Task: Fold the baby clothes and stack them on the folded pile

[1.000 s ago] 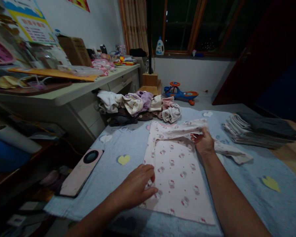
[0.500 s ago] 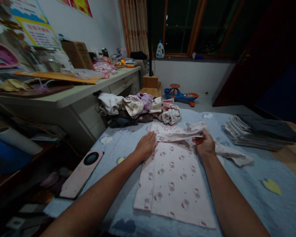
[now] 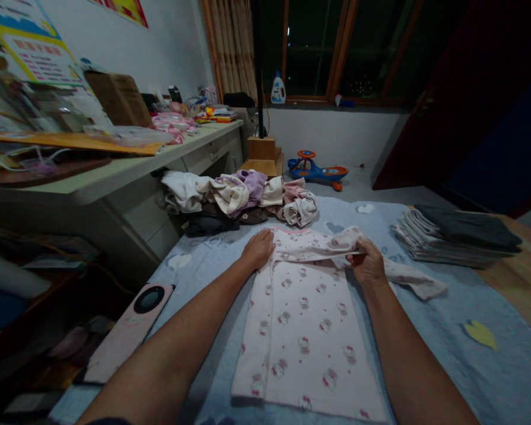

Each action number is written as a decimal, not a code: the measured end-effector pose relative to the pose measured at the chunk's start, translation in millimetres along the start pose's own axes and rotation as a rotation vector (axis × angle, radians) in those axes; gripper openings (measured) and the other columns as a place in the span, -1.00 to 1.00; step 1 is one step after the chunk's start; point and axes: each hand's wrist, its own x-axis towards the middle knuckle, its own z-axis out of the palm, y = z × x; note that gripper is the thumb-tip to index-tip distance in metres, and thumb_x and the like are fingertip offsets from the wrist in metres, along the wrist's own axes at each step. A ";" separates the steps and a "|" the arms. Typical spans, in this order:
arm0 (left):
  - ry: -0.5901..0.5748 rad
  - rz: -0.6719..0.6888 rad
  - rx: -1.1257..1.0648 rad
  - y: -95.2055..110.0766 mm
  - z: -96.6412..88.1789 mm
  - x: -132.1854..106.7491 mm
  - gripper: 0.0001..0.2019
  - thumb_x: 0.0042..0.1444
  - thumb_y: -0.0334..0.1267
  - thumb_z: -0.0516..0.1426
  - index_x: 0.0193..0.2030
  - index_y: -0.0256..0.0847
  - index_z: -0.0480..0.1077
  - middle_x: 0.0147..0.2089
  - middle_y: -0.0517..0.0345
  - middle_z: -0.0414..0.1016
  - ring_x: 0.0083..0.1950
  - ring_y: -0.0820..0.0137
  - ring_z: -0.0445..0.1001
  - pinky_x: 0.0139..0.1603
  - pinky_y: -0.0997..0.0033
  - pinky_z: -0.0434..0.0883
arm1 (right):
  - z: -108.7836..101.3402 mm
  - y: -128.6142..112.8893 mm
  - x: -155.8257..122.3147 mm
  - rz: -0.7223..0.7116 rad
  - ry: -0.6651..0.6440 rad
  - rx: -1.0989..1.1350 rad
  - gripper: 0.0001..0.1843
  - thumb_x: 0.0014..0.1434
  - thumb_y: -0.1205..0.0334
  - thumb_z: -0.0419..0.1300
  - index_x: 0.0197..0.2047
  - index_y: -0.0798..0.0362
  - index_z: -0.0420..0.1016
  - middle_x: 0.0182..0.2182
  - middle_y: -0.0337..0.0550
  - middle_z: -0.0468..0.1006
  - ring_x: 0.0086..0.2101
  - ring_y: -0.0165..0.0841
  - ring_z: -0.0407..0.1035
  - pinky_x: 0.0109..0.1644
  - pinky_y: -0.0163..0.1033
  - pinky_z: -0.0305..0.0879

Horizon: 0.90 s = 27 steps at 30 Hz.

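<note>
A small pink garment [image 3: 301, 324] printed with cat faces lies flat on a light blue blanket [image 3: 425, 330]. One sleeve is folded across its top. My left hand [image 3: 259, 249] rests on the garment's upper left corner, fingers curled onto the cloth. At the upper right, my right hand [image 3: 368, 264] pinches the end of the folded sleeve. The garment's other sleeve [image 3: 413, 280] trails out to the right past my right wrist.
A heap of unfolded clothes [image 3: 239, 195] lies at the blanket's far edge. A stack of folded clothes [image 3: 455, 233] stands at the right. A pink phone [image 3: 128, 330] lies at the left edge. A cluttered desk [image 3: 115, 165] runs along the left; a toy car [image 3: 316, 168] sits on the floor.
My left hand moved from the garment's lower left edge up to its upper left corner. My right hand kept its grip on the folded sleeve. The view shifted slightly.
</note>
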 end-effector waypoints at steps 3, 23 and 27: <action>-0.012 0.004 -0.009 -2.0 6.3 1.0 -0.52 0.34 -0.17 -0.06 0.32 -0.37 0.21 0.40 -0.19 0.21 0.43 0.18 0.14 0.40 0.14 0.12 | 0.0 -2.8 -1.6 0.042 0.018 0.043 -0.78 -0.19 0.22 0.33 -0.40 0.06 0.48 -0.61 -0.36 0.43 -0.66 -0.50 0.25 -0.74 -0.44 0.11; -0.008 -0.201 -0.177 -36.1 -5.3 56.7 -0.73 0.15 -0.43 0.06 -0.06 -0.24 0.49 -0.06 0.00 0.46 0.00 0.30 0.47 0.05 0.42 0.36 | -5.4 -6.3 -0.4 0.102 -0.020 0.060 -0.82 -0.19 0.22 0.28 -0.44 0.06 0.43 -0.66 -0.38 0.36 -0.73 -0.54 0.11 -0.78 -0.46 0.02; -0.089 -0.169 -0.186 -42.8 -12.1 69.7 -0.79 0.10 -0.42 0.12 -0.15 -0.22 0.53 -0.16 0.06 0.51 -0.07 0.32 0.47 -0.03 0.47 0.36 | -7.2 -5.9 0.2 0.110 -0.033 0.059 -0.83 -0.21 0.24 0.29 -0.48 0.05 0.40 -0.68 -0.39 0.34 -0.74 -0.54 0.11 -0.79 -0.46 0.03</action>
